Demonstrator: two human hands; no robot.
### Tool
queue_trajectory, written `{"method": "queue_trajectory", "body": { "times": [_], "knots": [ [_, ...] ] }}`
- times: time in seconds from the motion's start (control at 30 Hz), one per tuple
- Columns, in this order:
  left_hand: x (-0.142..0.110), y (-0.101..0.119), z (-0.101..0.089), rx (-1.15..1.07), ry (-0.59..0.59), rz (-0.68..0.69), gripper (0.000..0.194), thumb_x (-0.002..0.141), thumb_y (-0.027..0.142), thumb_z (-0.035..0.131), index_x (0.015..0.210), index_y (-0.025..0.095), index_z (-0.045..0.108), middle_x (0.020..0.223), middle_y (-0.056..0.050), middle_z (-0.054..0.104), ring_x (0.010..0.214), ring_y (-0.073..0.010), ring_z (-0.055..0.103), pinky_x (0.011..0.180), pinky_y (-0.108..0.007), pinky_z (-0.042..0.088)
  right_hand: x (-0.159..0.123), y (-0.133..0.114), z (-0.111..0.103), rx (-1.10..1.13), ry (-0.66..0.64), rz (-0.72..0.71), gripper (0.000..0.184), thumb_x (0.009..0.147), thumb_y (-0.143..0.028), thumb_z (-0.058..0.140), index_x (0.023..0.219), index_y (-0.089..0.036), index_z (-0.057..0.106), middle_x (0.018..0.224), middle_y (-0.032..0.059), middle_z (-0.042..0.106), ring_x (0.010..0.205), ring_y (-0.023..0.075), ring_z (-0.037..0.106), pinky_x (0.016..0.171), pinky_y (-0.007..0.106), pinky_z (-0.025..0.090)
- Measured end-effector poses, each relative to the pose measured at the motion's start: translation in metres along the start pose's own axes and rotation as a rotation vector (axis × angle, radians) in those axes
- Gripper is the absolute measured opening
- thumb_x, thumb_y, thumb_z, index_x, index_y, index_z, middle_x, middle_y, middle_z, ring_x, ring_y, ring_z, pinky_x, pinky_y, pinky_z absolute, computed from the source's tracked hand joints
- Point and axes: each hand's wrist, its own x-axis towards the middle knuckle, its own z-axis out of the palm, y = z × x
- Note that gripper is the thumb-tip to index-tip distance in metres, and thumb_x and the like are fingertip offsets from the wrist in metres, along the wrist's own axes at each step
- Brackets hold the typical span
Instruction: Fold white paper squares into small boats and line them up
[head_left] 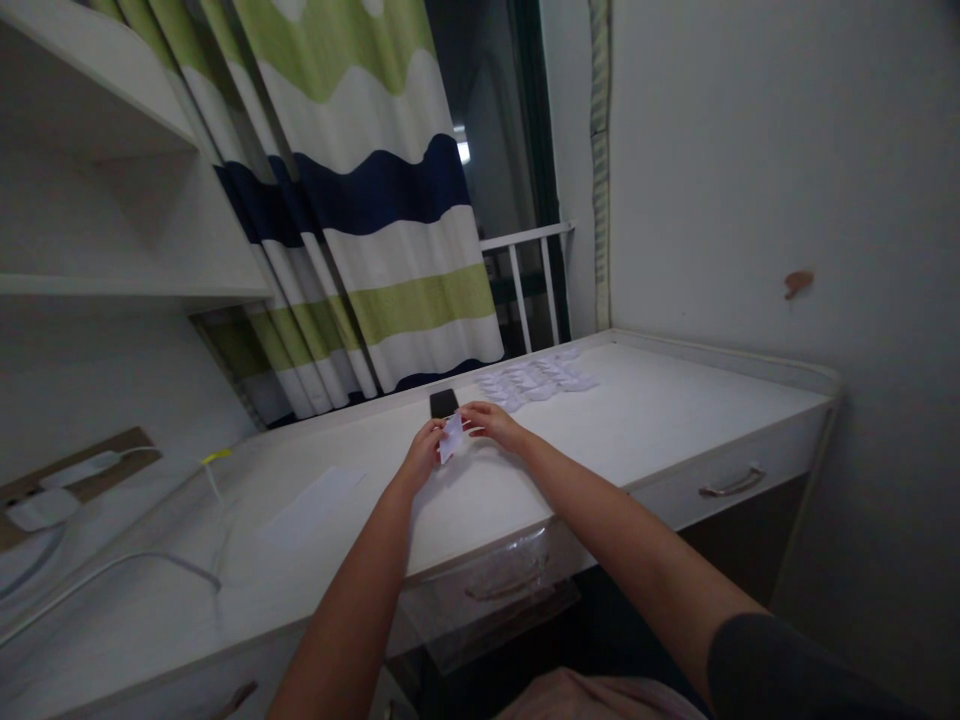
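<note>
A small piece of white paper (451, 440) is held just above the white desk, near its middle. My left hand (427, 448) grips the paper's left side between thumb and fingers. On the other side, my right hand (487, 424) has its fingertips at the paper's upper right edge, pinched together. Behind the hands lies a black phone-like slab (443, 403). Several small folded white paper pieces (534, 380) are laid in rows at the back of the desk. Flat white sheets (315, 505) rest to the left of my left hand.
The white desk (675, 420) meets a wall on the right and has a raised back edge. A striped curtain (375, 200) hangs behind it. Power plugs (67, 490) and a pale cable (112, 570) are at the left. A clear plastic bag (487, 590) hangs over the front drawer.
</note>
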Motion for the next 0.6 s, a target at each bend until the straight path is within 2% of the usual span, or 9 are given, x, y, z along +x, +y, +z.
{"method": "queue_trajectory", "body": {
  "times": [0.2,0.33,0.47,0.6],
  "knots": [
    [-0.002,0.002,0.0,0.026,0.006,-0.056,0.02,0.057,0.024,0.052,0.076,0.02,0.05,0.065,0.003,0.052,0.054,-0.0099,0.048,0.042,-0.018,0.035,0.004,0.0,-0.002,-0.062,0.075,-0.04,0.026,0.055,-0.038,0.068,0.069,-0.017,0.061,0.062,-0.0017,0.058,0.062,0.0092,0.053,0.06,0.022,0.038],
    [0.001,0.001,-0.001,-0.036,0.015,-0.058,0.023,0.056,0.025,0.058,0.077,0.02,0.051,0.067,0.002,0.053,0.056,-0.0094,0.05,0.045,-0.019,0.039,0.009,0.004,-0.006,-0.046,0.192,-0.084,0.027,0.055,-0.039,0.067,0.068,-0.016,0.061,0.06,-0.0011,0.059,0.06,0.0097,0.054,0.06,0.023,0.04],
    [0.003,-0.001,-0.003,-0.056,0.072,-0.009,0.026,0.054,0.025,0.065,0.076,0.019,0.053,0.071,0.001,0.054,0.058,-0.0091,0.053,0.051,-0.021,0.044,0.015,0.009,-0.011,-0.003,0.323,-0.128,0.026,0.054,-0.038,0.067,0.065,-0.016,0.059,0.059,-0.0004,0.059,0.059,0.0106,0.056,0.06,0.024,0.041],
    [0.004,-0.002,-0.005,-0.037,0.107,0.062,0.026,0.052,0.025,0.069,0.072,0.016,0.056,0.069,0.001,0.056,0.059,-0.0088,0.055,0.061,-0.025,0.047,0.019,0.011,-0.013,0.047,0.393,-0.125,0.023,0.054,-0.035,0.067,0.062,-0.015,0.058,0.059,-0.0002,0.059,0.057,0.0112,0.057,0.059,0.025,0.043]
  ]
}}
